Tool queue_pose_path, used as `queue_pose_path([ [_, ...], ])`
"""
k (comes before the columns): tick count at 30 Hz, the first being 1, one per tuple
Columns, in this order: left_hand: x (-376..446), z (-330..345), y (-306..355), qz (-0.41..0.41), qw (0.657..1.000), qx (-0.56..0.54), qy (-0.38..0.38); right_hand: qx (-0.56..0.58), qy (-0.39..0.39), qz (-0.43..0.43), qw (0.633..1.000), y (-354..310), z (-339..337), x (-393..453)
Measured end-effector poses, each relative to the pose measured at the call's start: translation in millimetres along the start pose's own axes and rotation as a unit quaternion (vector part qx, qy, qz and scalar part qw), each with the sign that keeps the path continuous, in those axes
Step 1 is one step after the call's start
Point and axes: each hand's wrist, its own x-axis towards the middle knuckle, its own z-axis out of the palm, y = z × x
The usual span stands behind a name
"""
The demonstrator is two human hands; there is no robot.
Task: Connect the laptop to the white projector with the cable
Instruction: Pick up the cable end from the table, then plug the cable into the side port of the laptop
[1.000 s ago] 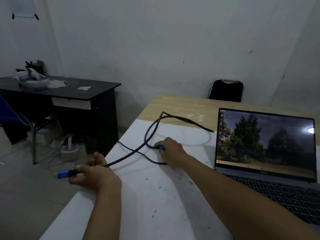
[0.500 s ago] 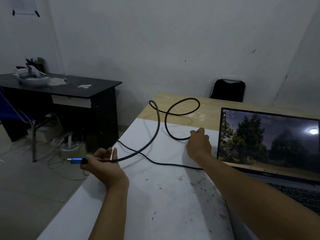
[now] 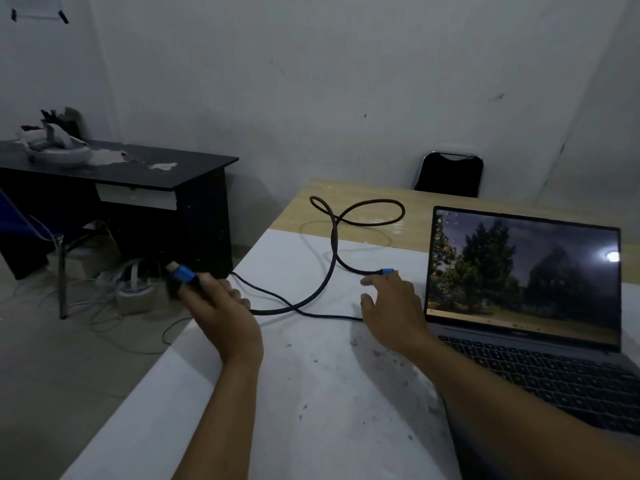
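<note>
A black braided cable (image 3: pixel 333 244) loops across the white table (image 3: pixel 311 393), with a blue plug at each end. My left hand (image 3: pixel 221 306) is shut on one blue plug (image 3: pixel 183 274), which it holds out past the table's left edge. The other blue plug (image 3: pixel 387 271) lies on the table just left of the laptop's screen. My right hand (image 3: pixel 391 306) hovers right behind it with fingers spread, gripping nothing. The open grey laptop (image 3: pixel 519 358) stands at the right with its screen lit. No white projector is in view.
A thinner black wire (image 3: pixel 270 294) runs from the table's left edge under my right hand. A black desk (image 3: pixel 138 168) with clutter stands to the left, with wires and a power strip on the floor (image 3: pixel 131 289). A black chair (image 3: pixel 448 174) is behind the table.
My right hand carried its plug toward the laptop, let it go and now rests open behind it. My left hand drew its plug rightward, closer to the table edge.
</note>
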Motion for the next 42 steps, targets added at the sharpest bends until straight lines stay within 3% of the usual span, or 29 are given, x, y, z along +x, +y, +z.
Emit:
queue_pose_path([
  [3, -17, 3, 3, 0.08, 0.988, 0.087, -0.095, 0.033, 0.017, -0.022, 0.999, 13, -20, -47],
  [7, -45, 7, 12, 0.172, 0.936, 0.175, -0.252, 0.032, 0.052, -0.012, 0.998, 36, -48, -105],
  [10, -57, 10, 12, 0.235, 0.862, 0.257, -0.368, 0.001, 0.068, 0.034, 0.997, 57, -62, -142],
  [13, -70, 12, 11, 0.294, 0.761, 0.351, -0.459, -0.019, 0.097, 0.073, 0.992, 71, -63, -170],
  [16, -93, 13, 4, 0.294, 0.664, 0.43, -0.537, -0.014, 0.14, 0.07, 0.988, 80, -59, -187],
  [18, -107, 13, -3, 0.274, 0.634, 0.463, -0.556, -0.004, 0.17, 0.058, 0.984, 82, -59, -191],
  [28, -131, 15, -11, 0.26, 0.597, 0.482, -0.586, 0.02, 0.156, 0.041, 0.987, 89, -52, -189],
  [39, -138, 19, -11, 0.237, 0.621, 0.464, -0.585, 0.012, 0.152, 0.04, 0.987, 90, -50, -187],
  [42, -136, 20, -15, 0.228, 0.596, 0.479, -0.603, -0.002, 0.146, 0.047, 0.988, 88, -50, -187],
])
